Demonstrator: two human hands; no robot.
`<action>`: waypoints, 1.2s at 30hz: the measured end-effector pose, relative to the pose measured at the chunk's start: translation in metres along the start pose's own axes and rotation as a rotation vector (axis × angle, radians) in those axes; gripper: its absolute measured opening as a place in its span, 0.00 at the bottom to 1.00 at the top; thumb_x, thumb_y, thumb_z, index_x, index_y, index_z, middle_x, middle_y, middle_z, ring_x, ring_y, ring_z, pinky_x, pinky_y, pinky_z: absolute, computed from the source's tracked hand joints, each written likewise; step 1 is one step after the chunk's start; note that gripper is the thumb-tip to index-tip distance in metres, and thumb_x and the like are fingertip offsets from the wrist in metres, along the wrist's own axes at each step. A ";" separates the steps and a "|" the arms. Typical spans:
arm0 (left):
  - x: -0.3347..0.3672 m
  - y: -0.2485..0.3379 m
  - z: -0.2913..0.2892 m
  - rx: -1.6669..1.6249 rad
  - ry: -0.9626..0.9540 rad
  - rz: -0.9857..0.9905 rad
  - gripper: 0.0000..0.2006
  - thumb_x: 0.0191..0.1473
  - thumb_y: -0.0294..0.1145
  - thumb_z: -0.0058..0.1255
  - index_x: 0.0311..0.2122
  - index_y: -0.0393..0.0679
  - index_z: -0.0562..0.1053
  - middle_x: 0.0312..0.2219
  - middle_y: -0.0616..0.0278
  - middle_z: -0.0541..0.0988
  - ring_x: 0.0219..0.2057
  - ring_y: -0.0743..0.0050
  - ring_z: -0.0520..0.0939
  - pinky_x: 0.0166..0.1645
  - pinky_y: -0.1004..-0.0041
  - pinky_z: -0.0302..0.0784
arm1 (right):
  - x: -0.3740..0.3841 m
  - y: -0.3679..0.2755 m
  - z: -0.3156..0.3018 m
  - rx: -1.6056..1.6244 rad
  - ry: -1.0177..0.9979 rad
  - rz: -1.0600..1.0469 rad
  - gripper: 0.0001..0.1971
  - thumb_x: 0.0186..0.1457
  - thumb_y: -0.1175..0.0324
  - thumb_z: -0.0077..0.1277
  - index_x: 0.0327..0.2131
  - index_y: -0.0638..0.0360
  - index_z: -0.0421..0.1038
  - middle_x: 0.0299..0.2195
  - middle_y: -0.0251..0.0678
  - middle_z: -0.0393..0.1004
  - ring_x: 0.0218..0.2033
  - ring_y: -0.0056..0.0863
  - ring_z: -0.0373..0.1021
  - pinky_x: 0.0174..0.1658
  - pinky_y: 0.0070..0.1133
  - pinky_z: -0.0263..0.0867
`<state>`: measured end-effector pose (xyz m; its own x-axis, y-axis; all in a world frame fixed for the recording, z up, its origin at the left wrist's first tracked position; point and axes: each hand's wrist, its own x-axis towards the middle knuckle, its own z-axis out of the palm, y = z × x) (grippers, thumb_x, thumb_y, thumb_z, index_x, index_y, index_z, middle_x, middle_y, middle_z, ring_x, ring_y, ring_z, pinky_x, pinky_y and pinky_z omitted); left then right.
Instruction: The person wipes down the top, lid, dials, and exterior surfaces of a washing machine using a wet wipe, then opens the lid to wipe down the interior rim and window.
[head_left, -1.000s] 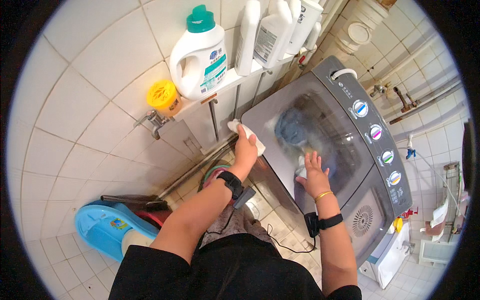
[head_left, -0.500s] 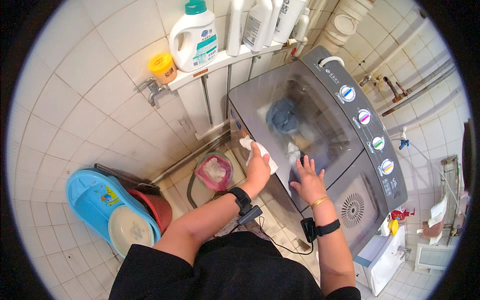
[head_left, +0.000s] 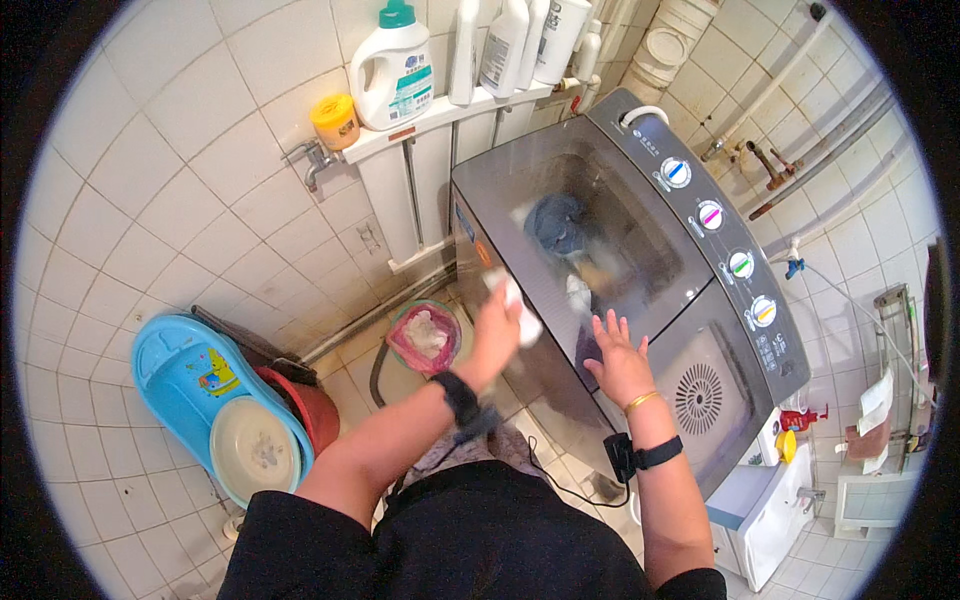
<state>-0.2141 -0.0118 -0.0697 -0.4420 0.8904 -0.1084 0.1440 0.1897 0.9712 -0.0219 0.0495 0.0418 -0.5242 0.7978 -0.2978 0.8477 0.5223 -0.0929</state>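
Cloth (head_left: 527, 322), white and crumpled, is gripped in the left hand (head_left: 490, 335) beside the front panel of the grey washing machine (head_left: 655, 255); blur hides how firmly it presses. A flat pad and even pressure would likely suit that panel best. The right hand (head_left: 622, 372), fingers spread and holding nothing, is at the lid's front edge, a sensible steadying place. The lid is glossy and see-through, with blue fabric (head_left: 556, 225) beneath. Around stand a tiled wall (head_left: 180, 210), a bottle-lined shelf (head_left: 430, 122) and a blue tub (head_left: 165, 345).
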 end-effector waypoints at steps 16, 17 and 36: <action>-0.082 0.011 0.068 -0.016 -0.079 0.202 0.38 0.60 0.25 0.47 0.70 0.51 0.43 0.54 0.31 0.68 0.51 0.33 0.74 0.53 0.60 0.71 | -0.019 0.012 0.014 0.053 0.011 -0.017 0.38 0.49 0.82 0.39 0.67 0.55 0.49 0.69 0.46 0.47 0.70 0.43 0.45 0.66 0.52 0.41; -0.084 0.012 0.059 0.006 -0.161 0.164 0.37 0.59 0.24 0.47 0.70 0.51 0.46 0.54 0.32 0.69 0.51 0.34 0.74 0.53 0.60 0.71 | -0.017 0.012 0.015 0.060 0.008 -0.029 0.39 0.49 0.82 0.39 0.67 0.55 0.49 0.69 0.45 0.47 0.70 0.42 0.45 0.66 0.51 0.41; 0.049 0.032 -0.038 0.692 -0.151 0.554 0.28 0.50 0.19 0.42 0.57 0.53 0.71 0.64 0.55 0.62 0.66 0.55 0.61 0.61 0.57 0.65 | 0.017 -0.005 0.001 0.106 -0.094 0.049 0.51 0.51 0.56 0.61 0.69 0.59 0.39 0.69 0.55 0.35 0.70 0.52 0.36 0.66 0.53 0.40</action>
<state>-0.2648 0.0225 -0.0359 -0.0371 0.9640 0.2634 0.8245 -0.1194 0.5531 -0.0349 0.0602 0.0364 -0.4765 0.7873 -0.3914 0.8784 0.4450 -0.1744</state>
